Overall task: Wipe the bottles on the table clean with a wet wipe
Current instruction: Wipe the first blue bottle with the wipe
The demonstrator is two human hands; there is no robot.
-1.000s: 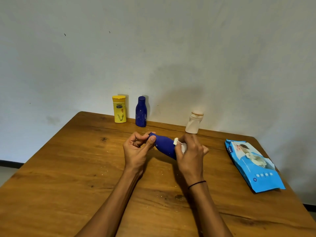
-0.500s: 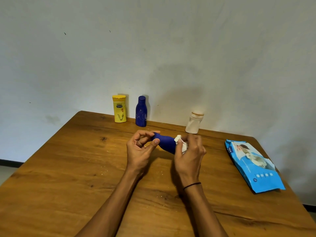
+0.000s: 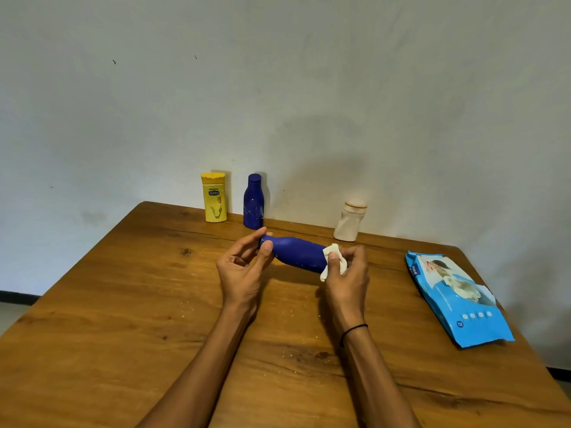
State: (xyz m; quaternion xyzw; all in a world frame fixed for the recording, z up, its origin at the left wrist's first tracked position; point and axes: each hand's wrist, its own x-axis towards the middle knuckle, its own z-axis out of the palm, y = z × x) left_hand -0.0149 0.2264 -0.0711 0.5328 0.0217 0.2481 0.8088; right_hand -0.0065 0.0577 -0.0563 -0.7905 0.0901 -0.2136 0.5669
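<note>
Blue bottle (image 3: 295,252) is held sideways above the table (image 3: 123,304), out in the middle. Left hand (image 3: 242,267) pinches its cap end with thumb and fingers, right hand (image 3: 347,270) grips a white wipe (image 3: 332,261) against the bottom end. Yellow bottle (image 3: 213,197), another blue one (image 3: 253,201) and a white bottle (image 3: 349,221) stand by the wall, wipes pack (image 3: 457,299) lies on the right.

Looks like a plain room in a home: a wooden tabletop (image 3: 123,304) pushed against a bare, scuffed white wall (image 3: 278,88), toiletry bottles (image 3: 214,197) lined along its back edge, a wet-wipe pack (image 3: 457,301) lying alongside.
</note>
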